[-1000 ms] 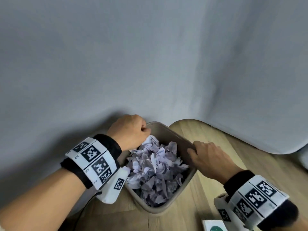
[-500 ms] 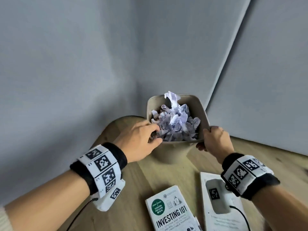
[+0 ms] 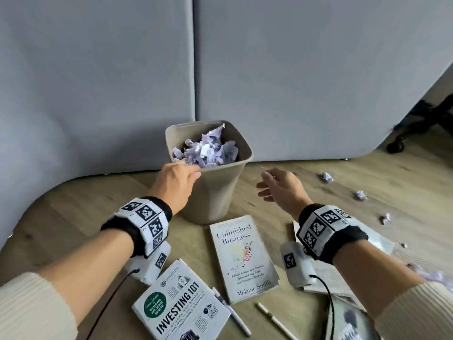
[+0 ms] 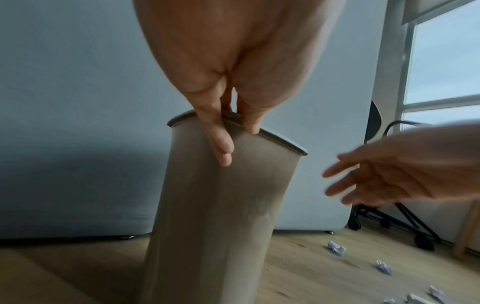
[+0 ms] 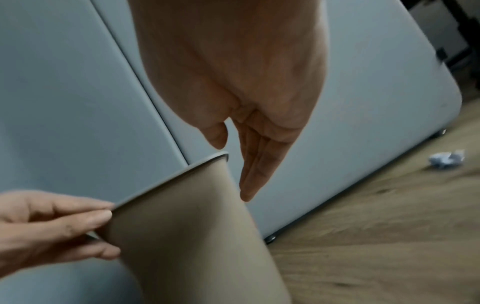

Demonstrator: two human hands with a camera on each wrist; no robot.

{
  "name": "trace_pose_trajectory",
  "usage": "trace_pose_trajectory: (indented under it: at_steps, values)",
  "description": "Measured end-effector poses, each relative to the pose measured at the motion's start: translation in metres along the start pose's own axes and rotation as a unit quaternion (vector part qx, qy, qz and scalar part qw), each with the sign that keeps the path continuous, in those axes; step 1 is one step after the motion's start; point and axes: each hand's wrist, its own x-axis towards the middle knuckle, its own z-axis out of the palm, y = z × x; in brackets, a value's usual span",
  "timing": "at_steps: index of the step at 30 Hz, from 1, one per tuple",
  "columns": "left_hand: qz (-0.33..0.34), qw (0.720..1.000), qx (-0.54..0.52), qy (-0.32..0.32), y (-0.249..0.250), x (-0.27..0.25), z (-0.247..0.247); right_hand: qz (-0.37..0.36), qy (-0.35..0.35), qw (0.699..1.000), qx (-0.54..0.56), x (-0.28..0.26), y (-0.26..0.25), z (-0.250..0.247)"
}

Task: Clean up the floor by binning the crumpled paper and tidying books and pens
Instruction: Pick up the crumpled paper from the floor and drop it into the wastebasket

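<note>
— Two hands, two jobs. Our left hand (image 3: 175,182) pinches the rim of the bin (image 3: 215,192), which stands on the floor by the grey wall. Our right hand (image 3: 279,190) hangs wide and holds nothing.

— Good. We keep the bin steady, then reach right for the paper balls (image 3: 327,177), one by one.

— Books (image 3: 244,258) and pens (image 3: 275,321) wait by our arms.

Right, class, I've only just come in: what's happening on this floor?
A person is tidying up. Their left hand grips the rim of a bin packed with crumpled paper, while the right hand hangs open beside it. Two books, pens and several paper balls lie on the floor.
</note>
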Motion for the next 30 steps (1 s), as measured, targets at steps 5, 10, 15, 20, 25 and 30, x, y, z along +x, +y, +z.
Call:
trace_pose_trajectory:
  at_steps: [5,10,15,20,25,30]
  values:
    - [0.006,1.000,-0.015,0.002,0.009,0.006,0.008,0.057,-0.021,0.986,-0.153,-0.028,0.049,-0.039]
    - [0.113,0.991,0.046,0.058,0.072,0.003,0.020,0.122,-0.012,0.950,-0.286,-0.061,0.089,-0.062]
    - [0.259,0.934,0.010,-0.247,0.127,0.003,0.068,0.143,-0.050,0.898,-0.412,-0.113,0.107,-0.086]
    - [0.375,0.803,0.197,-0.420,0.195,0.007,0.113,0.217,-0.013,0.882,-0.417,-0.180,0.132,-0.145]
    - [0.448,0.738,0.273,-0.424,0.258,-0.017,0.152,0.316,0.058,0.858,-0.401,-0.247,0.174,-0.196]
    - [0.479,0.708,0.273,-0.441,0.293,-0.065,0.200,0.365,0.066,0.841,-0.393,-0.283,0.244,-0.212]
